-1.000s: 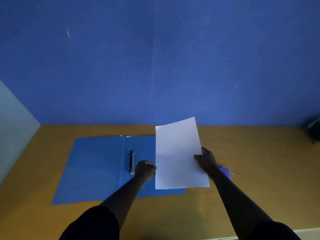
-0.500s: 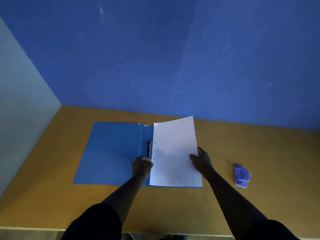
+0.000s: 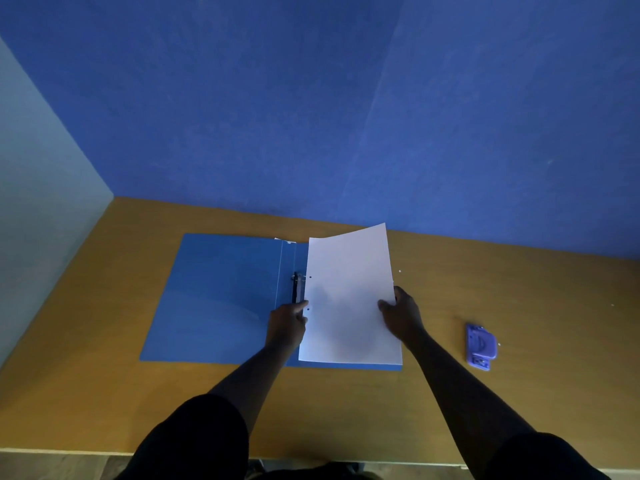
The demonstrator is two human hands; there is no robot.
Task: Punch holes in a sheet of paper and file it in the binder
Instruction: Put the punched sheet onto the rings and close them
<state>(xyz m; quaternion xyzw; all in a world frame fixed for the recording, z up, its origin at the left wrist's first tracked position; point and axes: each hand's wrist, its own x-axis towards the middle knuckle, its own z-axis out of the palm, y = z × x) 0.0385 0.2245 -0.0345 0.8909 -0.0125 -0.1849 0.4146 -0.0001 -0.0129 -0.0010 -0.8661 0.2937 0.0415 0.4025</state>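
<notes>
The table (image 3: pixel 519 282) runs back to a blue wall (image 3: pixel 346 116) and is bounded on the left by a pale side wall (image 3: pixel 38 202); its near edge crosses the bottom of the view under both forearms. The open binder (image 3: pixel 221 299) lies flat left of centre, its far edge near the blue wall and its near edge well back from the table's front, with bare tabletop on its left and in front. The ring mechanism (image 3: pixel 295 289) stands along the spine. The paper (image 3: pixel 349 299) covers the binder's right half; its near edge rests just inside the binder's bottom edge while its far right corner lifts and curls upward. Two punched holes show down its left margin, just beside the rings; whether they sit on the rings cannot be told. The left hand (image 3: pixel 287 323) reaches in from below with fingers curled at the paper's left edge by the lower hole, pinching or pressing it near the mechanism. The right hand (image 3: pixel 401 313) grips the paper's right edge, thumb on top and fingers underneath. The punch (image 3: pixel 480 346) lies well apart on the right, with open table around it.
</notes>
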